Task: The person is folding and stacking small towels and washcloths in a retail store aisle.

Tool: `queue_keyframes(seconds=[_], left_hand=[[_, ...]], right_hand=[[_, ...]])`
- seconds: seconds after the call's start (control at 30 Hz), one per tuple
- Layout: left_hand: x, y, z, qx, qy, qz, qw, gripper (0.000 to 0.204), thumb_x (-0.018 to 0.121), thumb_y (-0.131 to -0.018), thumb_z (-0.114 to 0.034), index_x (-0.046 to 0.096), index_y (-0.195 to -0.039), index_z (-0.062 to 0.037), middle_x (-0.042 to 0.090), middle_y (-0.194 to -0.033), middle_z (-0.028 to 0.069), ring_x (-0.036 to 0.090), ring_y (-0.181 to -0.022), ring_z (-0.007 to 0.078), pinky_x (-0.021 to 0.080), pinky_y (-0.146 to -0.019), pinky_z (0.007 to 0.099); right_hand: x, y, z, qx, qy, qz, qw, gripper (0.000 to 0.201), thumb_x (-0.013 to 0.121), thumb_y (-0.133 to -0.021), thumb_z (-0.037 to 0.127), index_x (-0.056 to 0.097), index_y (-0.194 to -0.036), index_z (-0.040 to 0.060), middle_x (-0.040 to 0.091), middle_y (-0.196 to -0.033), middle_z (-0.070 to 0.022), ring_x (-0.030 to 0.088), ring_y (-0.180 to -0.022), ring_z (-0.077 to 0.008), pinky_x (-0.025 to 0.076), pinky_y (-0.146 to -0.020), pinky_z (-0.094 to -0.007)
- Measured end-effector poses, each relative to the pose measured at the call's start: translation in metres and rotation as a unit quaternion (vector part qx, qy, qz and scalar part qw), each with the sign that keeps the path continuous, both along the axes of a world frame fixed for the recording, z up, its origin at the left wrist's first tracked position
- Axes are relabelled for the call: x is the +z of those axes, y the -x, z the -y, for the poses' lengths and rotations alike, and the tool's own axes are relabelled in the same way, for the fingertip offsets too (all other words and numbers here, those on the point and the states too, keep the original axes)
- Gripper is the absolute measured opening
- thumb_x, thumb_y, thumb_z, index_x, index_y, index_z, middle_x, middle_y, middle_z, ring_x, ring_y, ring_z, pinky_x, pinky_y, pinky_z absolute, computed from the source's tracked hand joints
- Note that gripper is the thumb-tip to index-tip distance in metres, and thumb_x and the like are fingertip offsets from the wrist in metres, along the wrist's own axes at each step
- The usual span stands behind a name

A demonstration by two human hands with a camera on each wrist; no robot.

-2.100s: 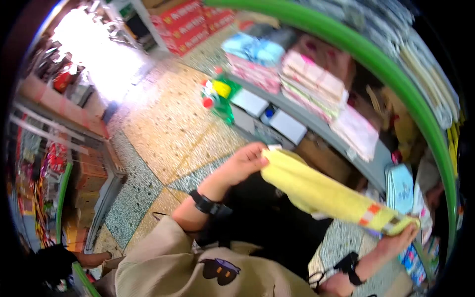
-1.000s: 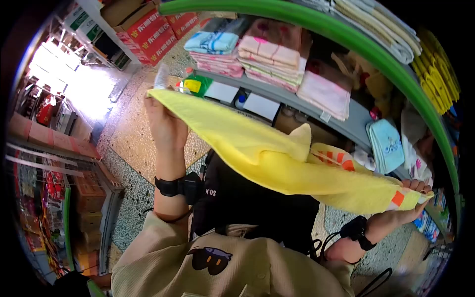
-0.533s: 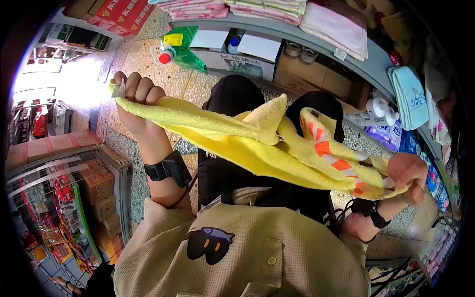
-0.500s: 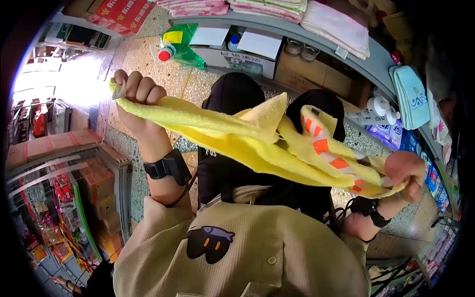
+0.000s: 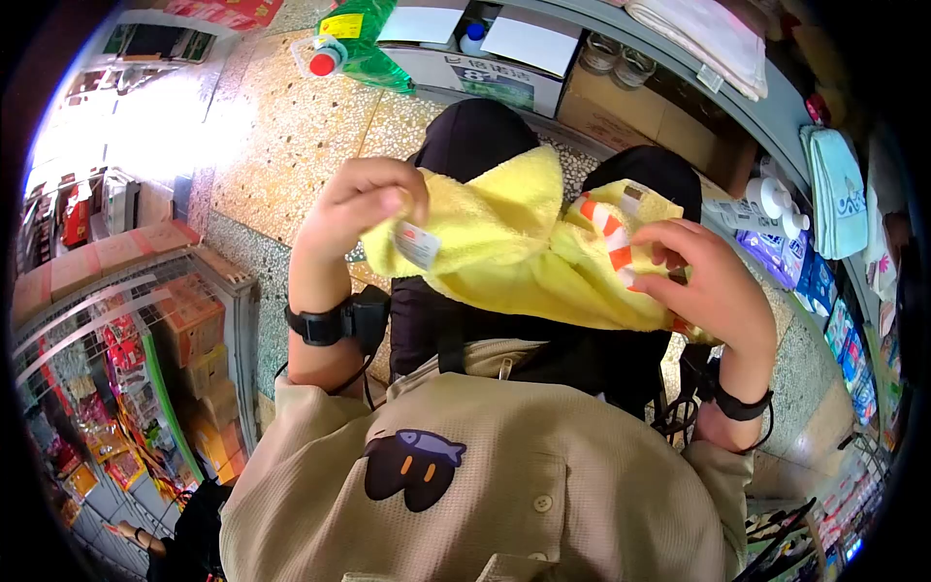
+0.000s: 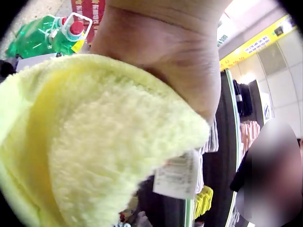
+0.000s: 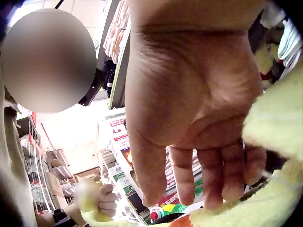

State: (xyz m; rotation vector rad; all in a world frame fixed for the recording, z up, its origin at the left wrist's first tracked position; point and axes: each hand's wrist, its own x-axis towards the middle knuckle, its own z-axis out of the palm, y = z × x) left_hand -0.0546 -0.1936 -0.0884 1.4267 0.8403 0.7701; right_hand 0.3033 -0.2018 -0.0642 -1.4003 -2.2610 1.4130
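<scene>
A yellow towel with an orange-and-white patterned band spans the space above the person's dark-clad knees, gathered at its middle. At its left end, my left hand pinches the cloth beside a white label. In the left wrist view the fluffy towel folds over below that hand and hides the fingertips. Over the banded end hovers my right hand, thumb and fingers parted. The right wrist view shows its palm facing the camera, fingers extended, with towel cloth beside and below them.
A green bottle with a red cap stands on the speckled floor ahead. Beyond the knees runs a grey shelf with boxes beneath it. A folded light-blue towel hangs at right. A wire rack of packaged goods stands at left.
Both hands have come closer together, so the stretched towel now sags and bunches. The right fist has loosened off the towel's end and its fingers spread. The head view has tilted further down.
</scene>
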Motion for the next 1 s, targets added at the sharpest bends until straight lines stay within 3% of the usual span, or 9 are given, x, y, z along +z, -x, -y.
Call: queue_keyframes(seconds=[0.03,0.1,0.13,0.23,0.27,0.43,0.57,0.87,1.0], left_hand=[[0.006,-0.006,-0.001,-0.036,0.037,-0.057,0.997,0.022,0.059,-0.084,-0.018,0.061,-0.077,0.0028,0.059,-0.071,0.0063,0.055,-0.068,0.0131,0.042,-0.059,0.0259],[0.018,-0.027,-0.001,-0.051,0.028,-0.278,0.959,0.016,0.061,-0.082,-0.016,0.062,-0.08,0.0004,0.06,-0.073,0.0068,0.056,-0.068,0.0137,0.044,-0.061,0.0263],[0.014,-0.042,0.001,-0.042,-0.109,-0.255,0.96,0.014,0.062,-0.079,-0.016,0.063,-0.082,-0.0023,0.061,-0.076,0.0082,0.057,-0.069,0.0197,0.046,-0.066,0.0307],[0.015,-0.077,-0.001,-0.064,-0.272,-0.31,0.909,0.017,0.064,-0.075,-0.014,0.063,-0.086,-0.0018,0.06,-0.082,0.011,0.059,-0.078,0.0256,0.047,-0.07,0.034],[0.01,-0.089,0.0,-0.069,-0.276,-0.291,0.913,0.017,0.064,-0.074,-0.015,0.063,-0.087,-0.0029,0.061,-0.082,0.0113,0.059,-0.079,0.0267,0.047,-0.071,0.035],[-0.023,-0.127,0.013,-0.131,-0.254,-0.304,0.909,0.017,0.063,-0.075,-0.019,0.062,-0.087,-0.0072,0.062,-0.084,0.0112,0.059,-0.083,0.0287,0.046,-0.076,0.038],[-0.032,-0.135,0.018,-0.162,-0.212,-0.342,0.901,0.013,0.063,-0.076,-0.02,0.061,-0.082,-0.0087,0.061,-0.078,0.0099,0.06,-0.073,0.0286,0.047,-0.067,0.0392],[-0.064,-0.144,0.026,-0.058,-0.146,-0.215,0.964,0.007,0.063,-0.076,-0.01,0.061,-0.081,-0.0056,0.06,-0.066,0.0098,0.059,-0.057,0.024,0.046,-0.054,0.0326],[-0.066,-0.147,0.026,-0.054,-0.122,-0.221,0.966,0.008,0.064,-0.075,-0.008,0.063,-0.082,-0.0049,0.059,-0.065,0.0092,0.057,-0.055,0.0201,0.044,-0.052,0.0296]], right_hand=[[-0.003,0.0,0.001,-0.003,-0.002,0.002,1.0,0.031,0.069,-0.073,0.017,0.059,-0.099,0.0055,0.057,-0.086,-0.0107,0.056,-0.079,-0.0246,0.045,-0.071,-0.0339],[-0.011,0.002,0.004,-0.006,-0.009,0.006,1.0,0.032,0.069,-0.073,0.017,0.058,-0.101,0.0064,0.058,-0.089,-0.0109,0.057,-0.081,-0.0255,0.045,-0.074,-0.0347],[-0.004,0.006,0.002,0.009,0.025,0.044,0.999,0.033,0.068,-0.072,0.016,0.057,-0.103,0.0084,0.058,-0.091,-0.0112,0.058,-0.086,-0.0276,0.045,-0.075,-0.0361],[-0.022,0.009,0.012,-0.01,-0.04,0.002,0.999,0.038,0.07,-0.069,0.01,0.057,-0.105,0.009,0.055,-0.089,-0.0078,0.054,-0.077,-0.0219,0.045,-0.07,-0.0314],[-0.024,0.01,0.014,-0.014,-0.039,-0.006,0.999,0.035,0.068,-0.072,0.014,0.056,-0.104,0.0102,0.055,-0.089,-0.0115,0.056,-0.086,-0.0312,0.045,-0.075,-0.0375],[-0.039,0.015,0.02,-0.009,-0.101,0.016,0.995,0.029,0.068,-0.07,0.008,0.056,-0.096,0.0076,0.053,-0.085,-0.0102,0.055,-0.08,-0.0297,0.044,-0.07,-0.0365],[-0.053,0.016,0.023,-0.012,-0.105,-0.002,0.994,0.026,0.069,-0.068,0.005,0.056,-0.091,0.0053,0.052,-0.083,-0.0098,0.056,-0.077,-0.0287,0.044,-0.067,-0.0359],[-0.077,0.018,0.026,-0.031,-0.107,-0.035,0.993,0.014,0.066,-0.067,0.005,0.055,-0.077,0.005,0.052,-0.076,-0.0091,0.056,-0.073,-0.0281,0.045,-0.067,-0.0363],[-0.083,0.016,0.028,-0.044,-0.13,-0.042,0.99,0.013,0.066,-0.066,0.007,0.055,-0.074,0.0047,0.052,-0.075,-0.0092,0.055,-0.074,-0.0285,0.046,-0.068,-0.0369]])
